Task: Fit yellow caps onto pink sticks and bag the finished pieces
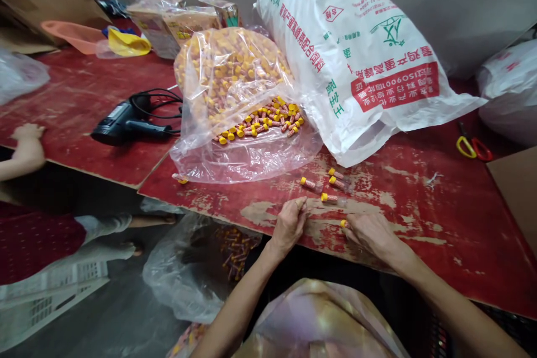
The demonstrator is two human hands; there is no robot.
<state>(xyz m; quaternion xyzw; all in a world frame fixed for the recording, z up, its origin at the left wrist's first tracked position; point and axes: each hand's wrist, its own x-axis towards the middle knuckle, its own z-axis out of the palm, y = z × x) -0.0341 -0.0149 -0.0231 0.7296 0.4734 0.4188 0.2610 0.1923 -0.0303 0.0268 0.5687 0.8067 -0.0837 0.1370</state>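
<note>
My right hand (371, 233) rests at the table's front edge, its fingers closed on a small yellow-capped tube (344, 224); only the cap end shows. To its left, my left hand (290, 220) is closed with thumb and fingertips pressed together, and whatever is in them is hidden. Several loose tubes of pinkish grains, one with its yellow cap (324, 197) toward me, lie just beyond my hands. Behind them an open clear plastic bag (247, 159) lies on its side, full of the same yellow-capped tubes (274, 118).
A large white printed sack (335, 56) leans behind the bag. On the worn red table (436, 196) are scissors (473, 148) at right and a black heat gun (126, 123) at left. Another person's arm (27, 151) rests at the left edge. Below hangs a bag of tubes (184, 268).
</note>
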